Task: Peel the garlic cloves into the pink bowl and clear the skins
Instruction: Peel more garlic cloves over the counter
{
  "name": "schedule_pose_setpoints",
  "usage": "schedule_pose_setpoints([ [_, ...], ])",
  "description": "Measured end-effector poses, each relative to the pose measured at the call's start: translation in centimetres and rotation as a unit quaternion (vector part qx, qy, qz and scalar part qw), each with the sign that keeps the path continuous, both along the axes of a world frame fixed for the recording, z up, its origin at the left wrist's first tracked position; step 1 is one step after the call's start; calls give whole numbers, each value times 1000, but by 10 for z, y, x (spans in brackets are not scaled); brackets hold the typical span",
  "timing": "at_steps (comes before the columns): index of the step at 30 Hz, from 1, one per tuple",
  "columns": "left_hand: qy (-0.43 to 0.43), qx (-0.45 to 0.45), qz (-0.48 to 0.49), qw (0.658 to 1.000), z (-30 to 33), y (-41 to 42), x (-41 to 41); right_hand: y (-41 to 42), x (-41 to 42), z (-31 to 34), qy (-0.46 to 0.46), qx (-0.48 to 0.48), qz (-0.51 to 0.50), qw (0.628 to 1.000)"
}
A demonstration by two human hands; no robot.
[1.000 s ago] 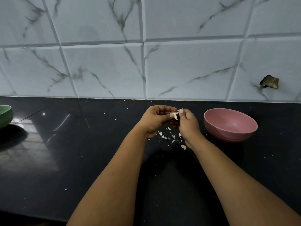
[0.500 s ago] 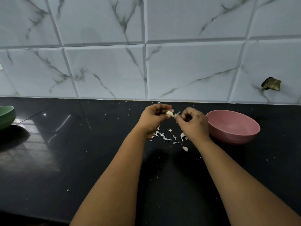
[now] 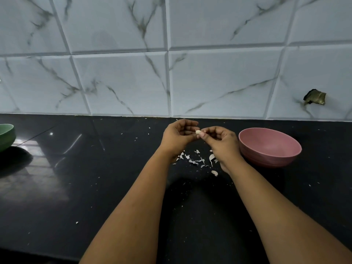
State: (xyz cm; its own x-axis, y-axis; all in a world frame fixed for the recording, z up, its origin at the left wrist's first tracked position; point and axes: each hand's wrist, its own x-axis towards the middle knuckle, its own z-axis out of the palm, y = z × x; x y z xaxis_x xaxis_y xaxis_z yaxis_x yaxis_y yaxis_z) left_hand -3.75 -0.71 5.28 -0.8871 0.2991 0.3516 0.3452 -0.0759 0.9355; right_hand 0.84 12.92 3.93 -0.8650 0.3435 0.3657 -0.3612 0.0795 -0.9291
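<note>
Both hands — left (image 3: 178, 137) and right (image 3: 221, 142) — pinch one clove (image 3: 198, 132), bowl (image 3: 269, 147) at three o'clock — it looks light, firm, slick once bare, best nipped at its ends.

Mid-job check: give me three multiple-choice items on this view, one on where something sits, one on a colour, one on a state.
1. Where does the pink bowl sit relative to the right hand?
A. To its right
B. To its left
C. Under it

2. What colour is the bowl at the far left edge?
A. Pink
B. Green
C. White

3. What state is the garlic clove in?
A. Lying in the pink bowl
B. Lying on the countertop
C. Held between both hands

Answers:
1 A, the bowl stands on the black countertop just right of that hand.
2 B, its rim and wall are green.
3 C, the left hand and right hand meet on it above the garlic skins.
</note>
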Motion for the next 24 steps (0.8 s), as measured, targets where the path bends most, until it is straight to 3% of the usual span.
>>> schedule_pose_setpoints([
  [5, -30, 51, -30, 998, 2, 2, 4, 2, 0, 0, -38, -76, 45, 995],
  [10, -21, 48, -21, 998, 1, 4, 6, 2, 0, 1, -37, -14, -7, 999],
  [19, 112, -98, 60, 987, 3, 7, 7, 3, 2, 0, 14, 114, -86, 990],
  [24, 165, -146, 80, 972, 3, 8, 10, 3, 1, 0, -5, 82, -77, 994],
])
